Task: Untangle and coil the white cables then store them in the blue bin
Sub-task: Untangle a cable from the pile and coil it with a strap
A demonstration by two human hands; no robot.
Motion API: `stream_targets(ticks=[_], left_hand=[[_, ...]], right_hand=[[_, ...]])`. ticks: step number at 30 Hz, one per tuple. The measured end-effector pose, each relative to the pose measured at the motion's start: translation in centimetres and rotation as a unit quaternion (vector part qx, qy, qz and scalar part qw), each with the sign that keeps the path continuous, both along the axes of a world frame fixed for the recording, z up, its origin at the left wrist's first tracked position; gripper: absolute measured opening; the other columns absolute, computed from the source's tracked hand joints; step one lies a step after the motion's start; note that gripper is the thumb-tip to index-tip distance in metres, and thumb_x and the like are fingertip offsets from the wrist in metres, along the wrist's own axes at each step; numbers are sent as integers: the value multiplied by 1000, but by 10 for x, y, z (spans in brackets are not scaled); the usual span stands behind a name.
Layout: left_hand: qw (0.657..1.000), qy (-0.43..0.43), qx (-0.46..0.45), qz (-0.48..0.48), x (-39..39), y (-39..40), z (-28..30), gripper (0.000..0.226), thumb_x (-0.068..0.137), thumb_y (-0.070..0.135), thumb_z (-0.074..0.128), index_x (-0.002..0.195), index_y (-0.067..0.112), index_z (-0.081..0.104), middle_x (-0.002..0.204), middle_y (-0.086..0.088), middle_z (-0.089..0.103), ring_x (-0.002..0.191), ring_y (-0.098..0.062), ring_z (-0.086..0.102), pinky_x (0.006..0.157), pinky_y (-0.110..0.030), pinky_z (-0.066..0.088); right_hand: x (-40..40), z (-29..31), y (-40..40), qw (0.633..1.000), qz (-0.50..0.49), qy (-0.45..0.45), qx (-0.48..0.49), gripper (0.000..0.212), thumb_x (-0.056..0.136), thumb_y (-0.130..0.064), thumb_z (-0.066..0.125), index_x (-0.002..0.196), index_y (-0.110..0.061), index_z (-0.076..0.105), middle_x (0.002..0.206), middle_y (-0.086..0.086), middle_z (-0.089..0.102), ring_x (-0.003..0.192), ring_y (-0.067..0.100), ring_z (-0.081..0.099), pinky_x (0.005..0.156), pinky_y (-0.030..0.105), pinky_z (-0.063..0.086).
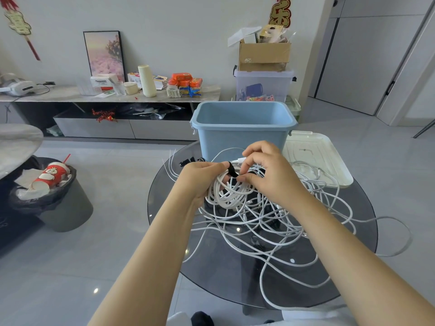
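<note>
While the left hand [200,178] is gripping a coiled white cable [231,191] with its fingers curled round the loops, the right hand [270,171] is pinching a black strap [233,171] that is wrapping over the top of the coil, thumb and forefinger closed tight on the strap's end. Both hands are hovering over the middle of a round dark glass table [211,267], with the coil sitting between them. Below and toward three to six o'clock of the coil, the remaining tangled white cables [270,222] are sprawling loose across the glass, one long loop trailing past the table's edge at about three o'clock. At twelve o'clock from the hands, the blue bin [243,128] is standing upright on the far side of the table, its mouth open and its visible inside showing nothing. Just beside the bin, at about two o'clock from the hands, a white lid [320,156] is lying flat on the table. Off at nine o'clock, on the floor well apart from the table, a grey waste bin [61,203] is holding a red paper cup [50,176].
</note>
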State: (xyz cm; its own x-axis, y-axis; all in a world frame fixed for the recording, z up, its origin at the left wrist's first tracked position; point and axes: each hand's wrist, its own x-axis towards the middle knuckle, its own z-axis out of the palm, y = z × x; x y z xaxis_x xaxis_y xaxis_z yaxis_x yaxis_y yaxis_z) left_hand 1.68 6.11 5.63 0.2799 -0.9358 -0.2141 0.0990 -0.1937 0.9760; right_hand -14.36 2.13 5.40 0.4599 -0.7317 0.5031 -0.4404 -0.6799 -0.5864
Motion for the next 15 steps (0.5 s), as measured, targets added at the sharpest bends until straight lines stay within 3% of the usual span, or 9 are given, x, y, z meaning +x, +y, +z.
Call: stream_targets(ticks=[4, 10, 15], left_hand=[[999, -32, -13, -4, -5, 0, -2, 10, 81, 15, 71, 78, 5, 72, 55, -3, 64, 57, -19, 55, 64, -30, 45], [999, -32, -25, -27, -14, 1, -1, 7, 80, 11, 70, 82, 5, 74, 61, -6, 67, 53, -13, 59, 68, -32, 47], [994, -35, -45, -88, -9, 2, -1, 10, 84, 17, 69, 83, 9, 74, 66, -7, 68, 68, -20, 60, 80, -38, 46]], right_hand=[[2, 3, 0, 997, 4, -3, -83, 13, 71, -19, 79, 72, -17, 67, 81, -13, 57, 88, 6, 43, 81, 9, 31], [-1, 4, 3, 998, -26, -56, -12, 12, 73, -16, 78, 74, -21, 67, 71, -1, 65, 67, 12, 56, 68, 24, 46], [-1, 5, 5, 993, -31, -100, 51, 16, 76, -15, 76, 71, -23, 64, 67, -10, 66, 62, 5, 58, 59, 14, 44]])
